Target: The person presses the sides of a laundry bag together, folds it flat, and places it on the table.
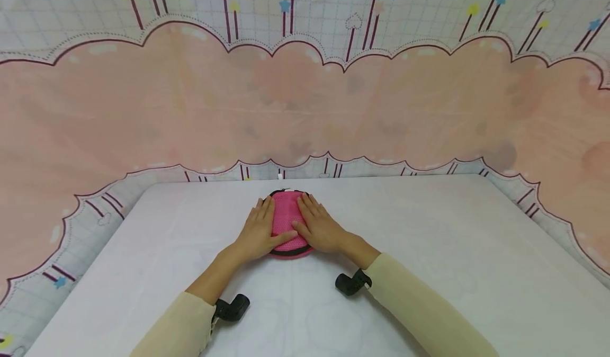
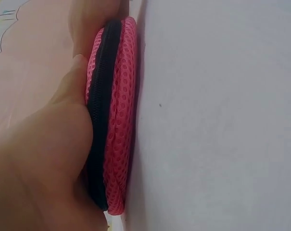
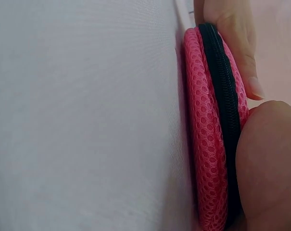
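Observation:
A round pink mesh pouch [image 1: 286, 213] lies flat on the white table toward its far edge. Around its side runs a black zipper [image 2: 103, 82], which looks closed along the stretch facing the wrists. My left hand [image 1: 258, 233] rests on the pouch's left part with fingers straight and pointing away. On the right part lies my right hand [image 1: 322, 228], palm down, its fingers also straight. Both thumbs reach inward over the mesh and come close together near the middle. In the right wrist view the pouch's pink lower side [image 3: 205, 130] sits against the white surface.
The white table [image 1: 419, 261] spreads out on every side of the pouch. Behind it hangs a patterned cloth [image 1: 305, 108] in peach and white. Each wrist carries a black camera, one on the left [image 1: 232, 308] and one on the right [image 1: 351, 283].

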`<state>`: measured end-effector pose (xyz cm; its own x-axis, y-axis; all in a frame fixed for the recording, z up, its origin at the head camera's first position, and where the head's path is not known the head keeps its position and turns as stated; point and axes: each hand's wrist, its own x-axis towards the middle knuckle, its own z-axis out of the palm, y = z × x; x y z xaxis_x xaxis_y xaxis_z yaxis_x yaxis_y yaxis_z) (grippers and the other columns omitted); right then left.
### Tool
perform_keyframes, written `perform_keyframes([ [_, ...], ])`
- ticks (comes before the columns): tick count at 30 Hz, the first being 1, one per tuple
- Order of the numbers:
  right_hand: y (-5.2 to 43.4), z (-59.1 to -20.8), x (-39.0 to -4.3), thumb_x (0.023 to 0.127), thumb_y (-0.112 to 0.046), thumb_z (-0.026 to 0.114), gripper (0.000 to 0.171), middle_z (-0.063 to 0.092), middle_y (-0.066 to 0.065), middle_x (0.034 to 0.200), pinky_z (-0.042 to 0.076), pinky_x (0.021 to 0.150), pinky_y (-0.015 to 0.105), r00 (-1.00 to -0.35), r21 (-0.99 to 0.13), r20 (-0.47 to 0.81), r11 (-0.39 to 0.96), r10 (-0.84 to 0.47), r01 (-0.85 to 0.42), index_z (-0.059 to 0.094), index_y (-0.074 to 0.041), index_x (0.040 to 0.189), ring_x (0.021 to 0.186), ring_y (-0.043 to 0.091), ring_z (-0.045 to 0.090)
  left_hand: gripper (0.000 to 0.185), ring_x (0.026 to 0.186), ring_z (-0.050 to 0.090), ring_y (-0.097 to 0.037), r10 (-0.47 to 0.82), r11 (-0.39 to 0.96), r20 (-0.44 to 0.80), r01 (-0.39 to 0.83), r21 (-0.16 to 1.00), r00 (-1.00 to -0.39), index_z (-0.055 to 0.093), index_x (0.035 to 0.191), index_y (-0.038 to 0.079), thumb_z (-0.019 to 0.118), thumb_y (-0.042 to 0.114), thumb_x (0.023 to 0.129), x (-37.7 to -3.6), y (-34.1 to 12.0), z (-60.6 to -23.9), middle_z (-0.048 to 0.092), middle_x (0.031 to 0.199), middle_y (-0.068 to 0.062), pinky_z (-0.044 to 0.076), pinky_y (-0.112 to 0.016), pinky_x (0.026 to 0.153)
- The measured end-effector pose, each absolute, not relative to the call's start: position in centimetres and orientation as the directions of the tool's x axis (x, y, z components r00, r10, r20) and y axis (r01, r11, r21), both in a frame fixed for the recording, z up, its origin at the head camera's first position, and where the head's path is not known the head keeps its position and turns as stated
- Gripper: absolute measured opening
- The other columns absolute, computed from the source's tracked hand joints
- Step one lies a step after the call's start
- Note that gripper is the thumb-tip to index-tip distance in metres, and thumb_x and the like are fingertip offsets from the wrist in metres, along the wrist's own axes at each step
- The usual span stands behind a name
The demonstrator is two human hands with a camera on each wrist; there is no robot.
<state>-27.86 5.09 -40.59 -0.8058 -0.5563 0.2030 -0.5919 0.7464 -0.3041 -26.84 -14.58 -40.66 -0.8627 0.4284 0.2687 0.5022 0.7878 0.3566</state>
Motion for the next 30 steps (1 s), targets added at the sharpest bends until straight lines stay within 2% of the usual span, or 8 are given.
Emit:
perform_keyframes([
  [8,5.2,-40.2,-27.6,0.101,-0.031,0.043,0.064,0.016,0.024,0.154,0.013,0.114,0.047,-0.81,-0.325,0.205,0.743,-0.549,-0.586,0.023,0.007,0.147,0.142,0.04,0.01,0.102,0.139,0.008,-0.049,0.441,0.778,0.229,0.497,0.385,-0.868,0.016,0.144,-0.016,0.065,0.052,0.085,-26.5,-15.4,-40.3,0.015,0.151,-0.032,0.01,-0.055,0.112],
  [13,5.6,-39.0,-27.2,0.101,-0.024,0.044,0.057,0.019,0.023,0.154,0.013,0.114,0.045,-0.787,-0.275,0.222,0.737,-0.576,-0.617,0.027,0.007,0.146,0.142,0.039,0.01,0.107,0.14,0.006,-0.048,0.468,0.771,0.222,0.518,0.371,-0.855,0.013,0.146,-0.014,0.068,0.054,0.082,-26.3,-16.0,-39.5,0.012,0.153,-0.03,0.011,-0.054,0.112],
  [20,5.9,-38.6,-26.7,0.1,-0.04,0.044,0.071,0.011,0.021,0.156,0.012,0.114,0.041,-0.726,-0.194,0.143,0.7,-0.672,-0.687,0.018,0.005,0.149,0.144,0.033,0.007,0.109,0.14,0.008,-0.046,0.549,0.749,0.231,0.595,0.289,-0.803,0.017,0.144,-0.016,0.07,0.055,0.08,-25.8,-16.3,-39.0,0.016,0.152,-0.031,0.011,-0.053,0.112],
  [25,5.9,-38.7,-26.4,0.098,-0.047,0.045,0.079,0.007,0.02,0.157,0.01,0.115,0.043,-0.724,-0.169,0.103,0.706,-0.682,-0.688,0.012,0.004,0.151,0.144,0.032,0.003,0.11,0.14,0.008,-0.047,0.568,0.752,0.21,0.606,0.259,-0.796,0.016,0.144,-0.016,0.068,0.057,0.08,-25.7,-16.3,-39.1,0.015,0.152,-0.031,0.012,-0.054,0.112],
  [30,5.8,-38.7,-26.3,0.098,-0.047,0.046,0.08,0.008,0.02,0.157,0.01,0.114,0.045,-0.73,-0.16,0.091,0.714,-0.677,-0.682,0.013,0.004,0.15,0.144,0.032,0.003,0.109,0.14,0.006,-0.047,0.556,0.752,0.199,0.591,0.294,-0.807,0.015,0.144,-0.016,0.07,0.053,0.08,-25.6,-16.1,-39.5,0.013,0.152,-0.031,0.011,-0.055,0.112],
])
